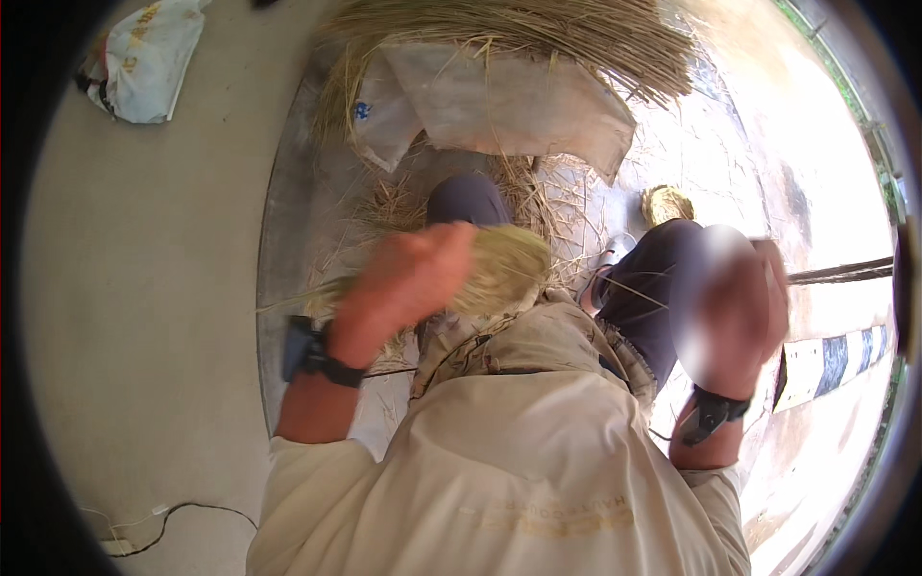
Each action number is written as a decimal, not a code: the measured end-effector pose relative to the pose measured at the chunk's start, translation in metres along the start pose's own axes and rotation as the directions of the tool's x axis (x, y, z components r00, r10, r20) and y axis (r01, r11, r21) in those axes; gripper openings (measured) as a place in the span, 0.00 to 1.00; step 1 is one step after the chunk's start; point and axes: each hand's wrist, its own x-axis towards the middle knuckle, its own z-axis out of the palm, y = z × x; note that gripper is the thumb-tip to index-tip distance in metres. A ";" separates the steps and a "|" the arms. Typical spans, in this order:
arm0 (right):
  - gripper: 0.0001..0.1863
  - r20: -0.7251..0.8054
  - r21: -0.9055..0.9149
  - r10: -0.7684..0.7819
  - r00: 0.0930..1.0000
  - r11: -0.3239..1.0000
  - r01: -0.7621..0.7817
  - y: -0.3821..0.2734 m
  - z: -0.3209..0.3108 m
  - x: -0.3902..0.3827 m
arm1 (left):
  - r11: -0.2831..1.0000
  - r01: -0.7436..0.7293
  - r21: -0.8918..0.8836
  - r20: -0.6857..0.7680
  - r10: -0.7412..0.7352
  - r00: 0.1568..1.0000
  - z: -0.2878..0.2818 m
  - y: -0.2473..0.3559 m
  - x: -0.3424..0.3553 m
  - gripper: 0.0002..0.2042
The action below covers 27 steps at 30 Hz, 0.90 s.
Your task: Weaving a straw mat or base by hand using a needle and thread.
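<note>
My left hand (pixel 413 274), blurred by motion, is closed on a green-yellow woven straw piece (pixel 504 264) above my lap, with loose strands sticking out to both sides. My right hand (pixel 744 298) is raised at the outer side of my right knee (pixel 648 274); a pale smear covers much of it, so I cannot tell what its fingers hold. Dark bands with devices sit on both wrists. Beyond my right knee, a small coiled straw ring (pixel 667 204) lies on the floor.
A long bundle of dry straw (pixel 519 29) lies ahead, with a worn pale sheet (pixel 509 101) along its near side. Straw bits are scattered on a grey mat. A white bag (pixel 139 67) lies far left, a cable (pixel 192 509) lower left, and a black-and-white striped edge (pixel 836 360) is at right.
</note>
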 end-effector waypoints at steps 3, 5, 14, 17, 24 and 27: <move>0.13 -0.014 -0.983 -0.049 0.999 0.181 -0.005 -0.047 -0.016 -0.030 | 0.965 0.238 0.111 -0.040 -0.235 0.971 -0.042 -0.046 -0.006 0.11; 0.13 -0.122 -0.984 0.033 0.992 -0.134 -0.117 -0.064 -0.069 -0.055 | 0.935 0.293 0.201 -0.129 -0.271 0.954 -0.070 -0.077 -0.020 0.10; 0.23 -0.579 -0.704 -0.583 0.570 0.006 -0.710 -0.228 -0.379 -0.202 | 0.943 0.286 0.169 -0.090 -0.275 0.957 -0.078 -0.090 -0.050 0.11; 0.21 -0.522 -0.809 -0.468 0.713 0.005 -0.588 -0.183 -0.301 -0.161 | 0.986 0.167 -0.011 0.075 -0.165 0.983 -0.057 -0.035 -0.020 0.12; 0.24 0.120 -0.753 0.140 0.983 0.658 -0.002 0.047 -0.005 0.004 | 0.947 -0.152 -0.284 0.163 0.203 0.965 -0.017 0.058 0.020 0.19; 0.26 0.065 -0.511 0.467 0.882 0.775 -0.373 0.092 -0.003 0.010 | 0.955 -0.077 -0.286 0.222 0.144 0.964 -0.014 0.065 0.020 0.22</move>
